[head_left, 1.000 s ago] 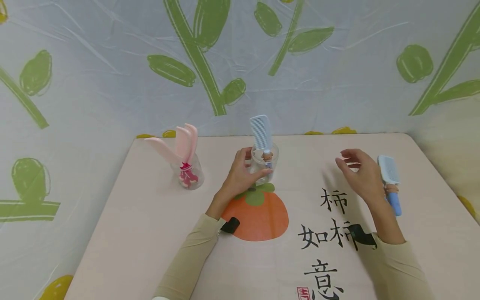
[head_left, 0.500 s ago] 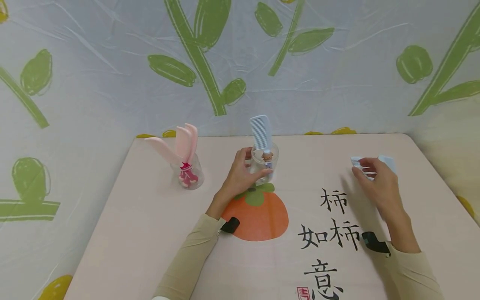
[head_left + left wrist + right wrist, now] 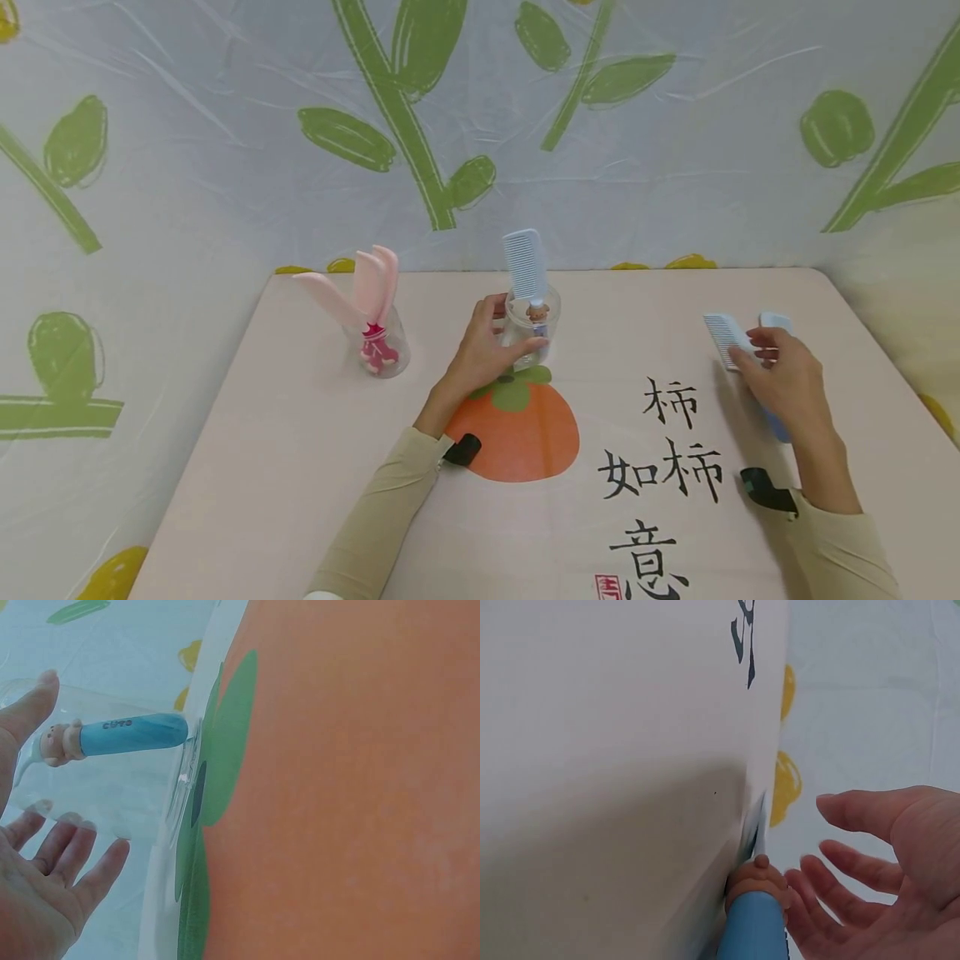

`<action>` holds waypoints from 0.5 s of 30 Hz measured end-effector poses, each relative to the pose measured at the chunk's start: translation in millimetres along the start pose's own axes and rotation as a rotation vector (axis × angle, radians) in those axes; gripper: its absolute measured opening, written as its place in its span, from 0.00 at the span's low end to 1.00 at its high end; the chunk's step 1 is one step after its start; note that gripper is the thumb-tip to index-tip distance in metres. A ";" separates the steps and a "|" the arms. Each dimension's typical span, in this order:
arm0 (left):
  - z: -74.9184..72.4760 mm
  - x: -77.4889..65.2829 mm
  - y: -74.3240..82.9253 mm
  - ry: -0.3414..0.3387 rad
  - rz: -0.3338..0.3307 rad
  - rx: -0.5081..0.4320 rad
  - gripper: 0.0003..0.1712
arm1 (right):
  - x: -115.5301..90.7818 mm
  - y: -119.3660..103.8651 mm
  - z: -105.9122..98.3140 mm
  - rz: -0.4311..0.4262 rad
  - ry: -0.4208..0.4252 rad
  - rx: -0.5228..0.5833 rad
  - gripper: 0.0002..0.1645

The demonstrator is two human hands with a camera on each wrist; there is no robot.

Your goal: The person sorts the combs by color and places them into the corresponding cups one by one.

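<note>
My left hand (image 3: 483, 354) grips a clear glass jar (image 3: 516, 337), thumb in front and fingers behind. A light blue comb (image 3: 526, 265) stands in the jar, teeth end up. Its blue handle (image 3: 135, 735) with a bear figure shows through the glass in the left wrist view. My right hand (image 3: 787, 379) is over the right side of the table, between another light blue comb (image 3: 726, 340) and a light blue brush (image 3: 775, 320), partly hiding both. In the right wrist view, its thumb and fingers are apart, fingertips beside a bear figure on a blue handle (image 3: 754, 926).
At the left, a second glass jar (image 3: 397, 354) holds pink combs (image 3: 369, 283) that lean apart. The cloth on the table (image 3: 292, 467) has a printed orange persimmon (image 3: 517, 442) and black characters. Behind the table hangs a leaf-patterned sheet (image 3: 247, 167).
My right hand has moved right and toward me, uncovering the blue comb's teeth and covering much of the brush. My left hand stays on its jar.
</note>
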State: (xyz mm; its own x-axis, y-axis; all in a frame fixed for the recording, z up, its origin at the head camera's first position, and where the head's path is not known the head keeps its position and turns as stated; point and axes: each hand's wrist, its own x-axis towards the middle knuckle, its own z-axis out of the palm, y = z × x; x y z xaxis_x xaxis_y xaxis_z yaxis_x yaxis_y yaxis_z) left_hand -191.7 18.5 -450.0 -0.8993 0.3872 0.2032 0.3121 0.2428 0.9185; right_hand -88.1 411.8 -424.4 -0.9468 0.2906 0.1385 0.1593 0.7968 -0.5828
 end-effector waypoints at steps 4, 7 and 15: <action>0.2 0.4 -0.1 0.005 -0.002 -0.001 0.44 | 1.0 2.8 -1.0 0.029 -0.036 -0.024 0.30; -0.1 0.2 0.6 0.005 -0.010 -0.006 0.44 | 1.5 4.6 -0.7 0.053 -0.057 -0.034 0.30; -0.4 0.2 2.8 -0.004 -0.018 -0.015 0.44 | -0.5 7.0 1.3 0.074 -0.077 -0.075 0.29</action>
State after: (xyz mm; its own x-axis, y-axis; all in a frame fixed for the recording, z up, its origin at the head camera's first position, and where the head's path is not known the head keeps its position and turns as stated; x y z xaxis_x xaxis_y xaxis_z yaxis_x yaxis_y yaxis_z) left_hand -191.1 18.9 -447.2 -0.9033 0.3869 0.1853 0.2912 0.2361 0.9271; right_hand -86.9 416.6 -429.6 -0.9499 0.3105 0.0342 0.2468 0.8131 -0.5272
